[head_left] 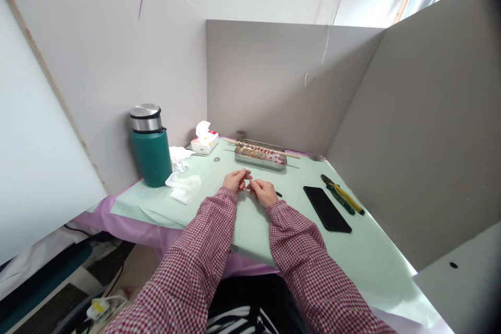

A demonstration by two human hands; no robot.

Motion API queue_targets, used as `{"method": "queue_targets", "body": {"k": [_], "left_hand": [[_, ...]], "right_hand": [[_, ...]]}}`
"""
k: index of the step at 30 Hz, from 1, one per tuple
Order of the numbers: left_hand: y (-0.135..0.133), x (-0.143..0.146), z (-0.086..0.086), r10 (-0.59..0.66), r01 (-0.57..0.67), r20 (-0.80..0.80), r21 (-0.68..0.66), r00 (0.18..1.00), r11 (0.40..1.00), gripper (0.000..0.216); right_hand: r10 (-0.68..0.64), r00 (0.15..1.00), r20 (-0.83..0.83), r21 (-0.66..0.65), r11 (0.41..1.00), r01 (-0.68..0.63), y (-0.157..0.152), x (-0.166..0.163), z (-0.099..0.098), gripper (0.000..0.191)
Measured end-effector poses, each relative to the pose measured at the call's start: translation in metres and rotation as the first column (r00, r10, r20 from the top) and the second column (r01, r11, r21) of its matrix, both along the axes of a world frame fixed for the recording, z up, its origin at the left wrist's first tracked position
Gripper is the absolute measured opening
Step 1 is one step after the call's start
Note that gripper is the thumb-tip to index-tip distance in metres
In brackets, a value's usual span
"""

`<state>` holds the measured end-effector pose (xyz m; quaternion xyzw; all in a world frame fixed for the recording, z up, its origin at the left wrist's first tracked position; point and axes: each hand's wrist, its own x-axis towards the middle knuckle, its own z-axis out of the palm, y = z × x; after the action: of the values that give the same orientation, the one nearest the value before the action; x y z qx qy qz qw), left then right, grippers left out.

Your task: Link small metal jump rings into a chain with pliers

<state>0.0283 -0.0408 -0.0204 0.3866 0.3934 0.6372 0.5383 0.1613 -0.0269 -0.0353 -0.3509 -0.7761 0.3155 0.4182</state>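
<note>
Over the middle of the table, my left hand (235, 181) is closed in a pinch, its fingertips close to those of my right hand (264, 193). The right hand is closed too, thumb against fingers. What they pinch is too small to make out. Beside my right hand, the end of a thin dark object (278, 194) shows; the rest is hidden. Just beyond the hands stands a metal tray (260, 165) holding red, white and brownish bead-like pieces. Across the tray lies a wooden stick (293, 155) with a beaded strand along it.
On the right are a black phone (327, 209) and green-and-yellow pliers (343, 194). A green bottle (152, 154), crumpled tissues (185, 188) and a tissue pack (204, 142) stand or lie on the left. Behind the tray sits a roll of tape (240, 134). Grey partitions (274, 83) surround the table.
</note>
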Motion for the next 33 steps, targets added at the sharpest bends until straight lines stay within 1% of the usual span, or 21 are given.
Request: {"method": "queue_targets", "body": {"k": [4,9,13,15,21,23,25,27,29,30,31,32,33], "left_hand": [[0.003,0.000,-0.003,0.012,-0.012,-0.038,-0.001,0.999,1.000,0.034],[0.006,-0.002,-0.005,0.000,0.000,-0.078,0.002,0.997,1.000,0.035],[0.005,-0.001,-0.004,-0.029,0.036,-0.118,0.055,0.993,0.998,0.034],[0.004,-0.001,-0.005,-0.044,0.052,-0.132,0.062,0.990,0.997,0.034],[0.008,0.000,-0.007,-0.040,0.047,-0.163,0.043,0.986,0.998,0.035],[0.008,0.000,-0.007,-0.019,0.027,-0.191,0.039,0.981,0.999,0.035],[0.008,-0.001,-0.006,0.030,-0.021,-0.203,0.045,0.979,0.999,0.034],[0.007,-0.001,-0.004,0.079,-0.071,-0.190,0.046,0.979,0.996,0.034],[0.006,0.000,-0.003,0.106,-0.101,-0.169,0.036,0.980,0.994,0.034],[0.005,0.000,-0.003,0.110,-0.107,-0.159,0.029,0.981,0.994,0.033],[0.005,0.000,-0.003,0.109,-0.107,-0.152,0.022,0.982,0.994,0.032],[0.005,0.001,-0.003,0.105,-0.104,-0.148,0.013,0.983,0.994,0.030],[0.005,0.002,-0.003,0.099,-0.099,-0.147,0.005,0.984,0.995,0.029]], "right_hand": [[0.057,0.998,0.016,-0.023,0.998,-0.056,0.000,0.000,-0.001,0.038],[0.050,0.998,0.025,-0.018,0.999,-0.050,0.001,0.000,-0.003,0.040],[0.036,0.999,-0.012,-0.062,0.997,-0.037,0.003,0.000,-0.003,0.039],[0.027,0.999,-0.021,-0.076,0.997,-0.029,0.004,0.000,-0.002,0.040],[0.001,0.999,0.036,0.028,1.000,-0.003,0.000,-0.002,-0.002,0.039],[0.003,0.999,0.046,0.038,0.999,-0.005,-0.001,-0.003,-0.002,0.038],[0.001,1.000,0.016,0.026,1.000,-0.002,-0.001,-0.002,0.000,0.038],[-0.045,0.998,-0.047,0.007,0.999,0.045,0.001,0.001,0.002,0.040],[-0.182,0.978,-0.102,-0.001,0.983,0.183,0.004,0.007,0.005,0.042],[-0.271,0.957,-0.107,0.008,0.962,0.273,0.006,0.011,0.006,0.043],[-0.348,0.933,-0.089,0.032,0.936,0.352,0.007,0.014,0.006,0.043],[-0.398,0.916,-0.048,0.068,0.914,0.400,0.008,0.017,0.007,0.042],[-0.423,0.906,0.013,0.114,0.901,0.418,0.008,0.020,0.007,0.041]]}}
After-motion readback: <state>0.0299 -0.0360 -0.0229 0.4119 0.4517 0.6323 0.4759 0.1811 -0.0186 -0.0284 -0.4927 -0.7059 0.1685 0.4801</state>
